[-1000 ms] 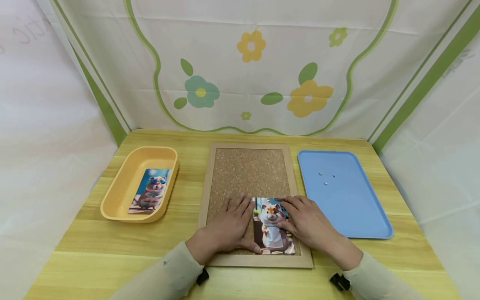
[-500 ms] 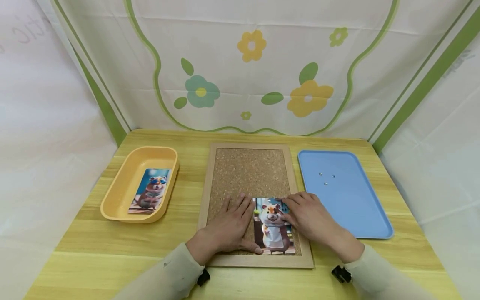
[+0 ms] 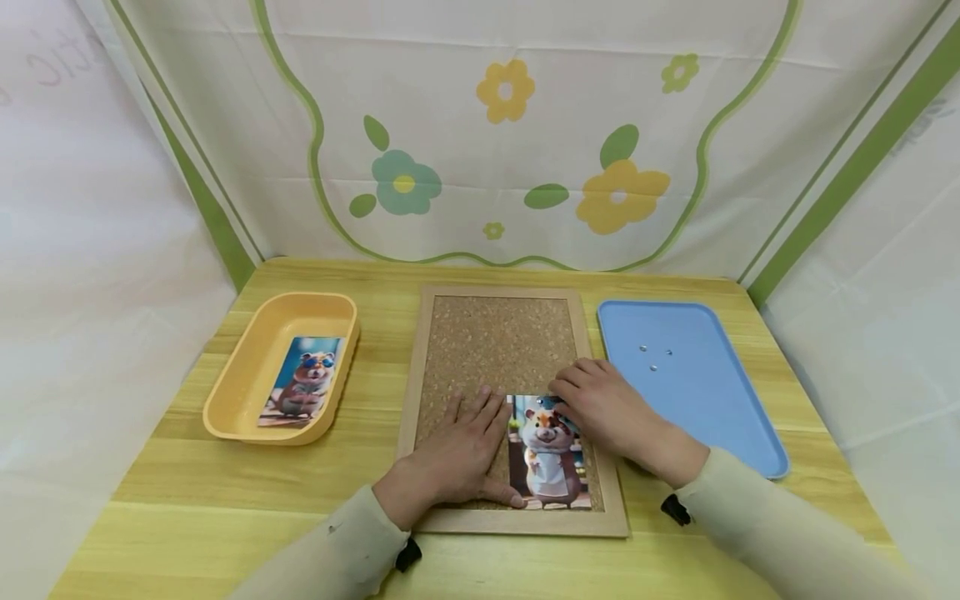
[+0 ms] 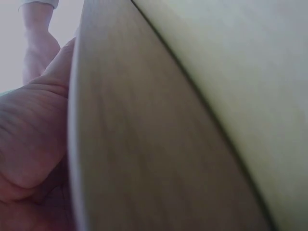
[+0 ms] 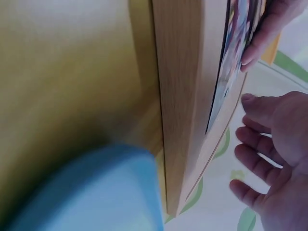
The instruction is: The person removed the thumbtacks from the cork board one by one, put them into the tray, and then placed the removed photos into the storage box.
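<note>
In the head view, a photo card of a hamster in an apron [image 3: 551, 467] lies on the lower right of the framed cork board [image 3: 498, 342]. A small shiny dot, like a thumbtack [image 3: 539, 402], sits at its top edge. My left hand [image 3: 457, 454] rests flat with fingers spread on the cork, its thumb at the card's lower left corner. Above the card's top right corner, my right hand [image 3: 603, 407] hovers with loosely bent fingers. In the right wrist view, nothing shows between those fingers [image 5: 257, 161]. The left wrist view shows mostly the frame [image 4: 144, 125].
A yellow tray [image 3: 225, 392] at left holds another hamster photo card [image 3: 303, 383]. On the right, a blue tray [image 3: 720, 425] carries several small shiny tacks [image 3: 653, 367]. A patterned curtain [image 3: 450, 125] hangs behind the wooden table [image 3: 187, 500].
My right hand has come off the card's right side and shifted up and slightly left to its top right corner. The left hand and the card have stayed put.
</note>
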`<state>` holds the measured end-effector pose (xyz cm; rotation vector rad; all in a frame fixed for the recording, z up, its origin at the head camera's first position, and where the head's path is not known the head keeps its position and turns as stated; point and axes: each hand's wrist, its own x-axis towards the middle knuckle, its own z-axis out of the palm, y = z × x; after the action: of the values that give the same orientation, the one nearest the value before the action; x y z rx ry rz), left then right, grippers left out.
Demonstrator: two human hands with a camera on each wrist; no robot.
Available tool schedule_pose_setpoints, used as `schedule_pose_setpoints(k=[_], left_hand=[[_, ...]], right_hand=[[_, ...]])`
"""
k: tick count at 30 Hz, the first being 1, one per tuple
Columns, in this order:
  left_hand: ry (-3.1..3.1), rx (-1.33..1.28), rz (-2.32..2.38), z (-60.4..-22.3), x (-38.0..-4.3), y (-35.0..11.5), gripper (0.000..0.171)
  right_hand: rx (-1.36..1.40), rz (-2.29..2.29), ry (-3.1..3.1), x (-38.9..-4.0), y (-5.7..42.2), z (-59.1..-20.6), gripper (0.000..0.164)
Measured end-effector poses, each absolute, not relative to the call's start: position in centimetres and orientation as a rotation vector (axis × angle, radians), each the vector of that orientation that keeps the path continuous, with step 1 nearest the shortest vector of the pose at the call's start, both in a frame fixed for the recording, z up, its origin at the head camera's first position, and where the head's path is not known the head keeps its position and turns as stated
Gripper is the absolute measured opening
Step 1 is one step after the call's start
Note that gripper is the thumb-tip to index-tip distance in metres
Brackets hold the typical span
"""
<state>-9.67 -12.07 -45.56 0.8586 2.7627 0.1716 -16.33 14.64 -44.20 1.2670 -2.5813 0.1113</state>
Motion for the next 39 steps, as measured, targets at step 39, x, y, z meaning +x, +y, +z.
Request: schedule_pose_setpoints(k=[39], left_hand=[[2.752,0.844,0.215,-45.8,-9.7,-12.1,0.129]], right_hand=[[1.838,-0.383,-2.016,-22.0,13.4,-44.9,0.011]])
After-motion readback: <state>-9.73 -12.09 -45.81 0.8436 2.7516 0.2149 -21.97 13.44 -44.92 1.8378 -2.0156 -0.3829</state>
